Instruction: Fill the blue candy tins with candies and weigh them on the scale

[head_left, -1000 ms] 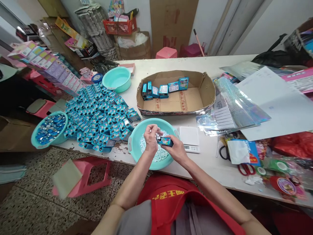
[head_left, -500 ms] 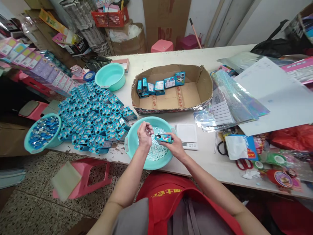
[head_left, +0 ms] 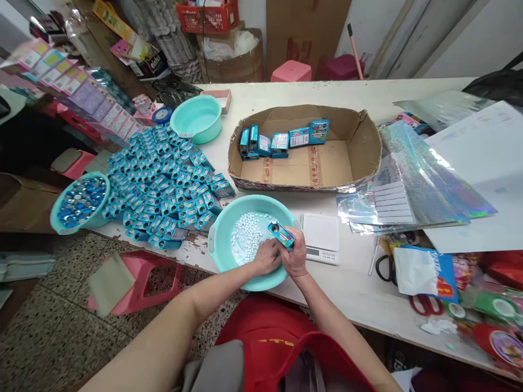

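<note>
My right hand [head_left: 295,251] grips a small blue candy box [head_left: 281,234], tilted, its end with a dark round hole toward the upper left. It is held above the right side of a turquoise basin [head_left: 223,239]. Down in that basin, my left hand [head_left: 267,257] reaches among small white candies [head_left: 245,231], just below and left of the box. Its fingertips are hidden by the candies and my right hand, so I cannot see whether they hold any.
Many blue boxes [head_left: 163,188] lie heaped to the left. Behind the basin stands an open cardboard box [head_left: 339,163] with several blue boxes inside. A white scale [head_left: 321,234] sits at right, beside shiny sheets [head_left: 425,174] and scissors [head_left: 425,305]. Another basin [head_left: 79,201] holds wrapped sweets.
My left hand has dropped from above the basin into the candies and moved right. The candy box in my right hand has turned to slant downward. The view has shifted slightly.
</note>
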Action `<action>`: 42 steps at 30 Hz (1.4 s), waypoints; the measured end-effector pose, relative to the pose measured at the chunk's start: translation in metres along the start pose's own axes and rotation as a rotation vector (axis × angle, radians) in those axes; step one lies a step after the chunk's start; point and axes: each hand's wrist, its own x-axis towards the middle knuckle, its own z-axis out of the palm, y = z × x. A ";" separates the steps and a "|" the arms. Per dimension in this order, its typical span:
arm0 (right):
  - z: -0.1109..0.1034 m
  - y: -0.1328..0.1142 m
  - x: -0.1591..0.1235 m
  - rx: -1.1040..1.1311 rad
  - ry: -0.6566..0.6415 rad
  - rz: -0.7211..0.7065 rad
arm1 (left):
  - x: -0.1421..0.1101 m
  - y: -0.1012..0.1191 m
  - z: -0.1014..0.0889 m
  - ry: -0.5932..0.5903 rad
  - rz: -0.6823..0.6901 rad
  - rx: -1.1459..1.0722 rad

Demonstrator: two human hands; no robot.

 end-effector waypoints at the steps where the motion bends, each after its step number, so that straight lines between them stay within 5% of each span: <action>1: 0.000 -0.001 0.001 -0.027 -0.018 -0.015 | -0.010 -0.004 -0.006 -0.071 0.053 0.064; 5: 0.000 -0.003 0.002 -0.083 -0.040 -0.082 | -0.042 -0.023 -0.032 -0.283 0.091 0.207; 8: 0.000 -0.005 0.003 -0.068 -0.047 -0.072 | -0.048 -0.037 -0.047 -0.271 -0.057 0.036; 14: -0.005 -0.019 0.005 0.096 0.037 0.061 | -0.036 -0.048 -0.070 -0.065 -0.194 -0.261; 17: -0.004 -0.024 0.005 0.175 -0.094 0.142 | -0.035 -0.036 -0.084 0.066 -0.279 -0.467; 24: 0.008 -0.026 -0.001 0.085 -0.374 0.149 | -0.029 0.022 -0.112 0.569 -0.200 -1.544; 30: 0.006 -0.047 0.000 0.042 -0.386 0.073 | -0.018 0.043 -0.111 0.864 -0.216 -1.546; 42: 0.001 -0.045 0.008 0.126 -0.367 0.174 | -0.005 0.055 -0.109 0.872 -0.233 -1.482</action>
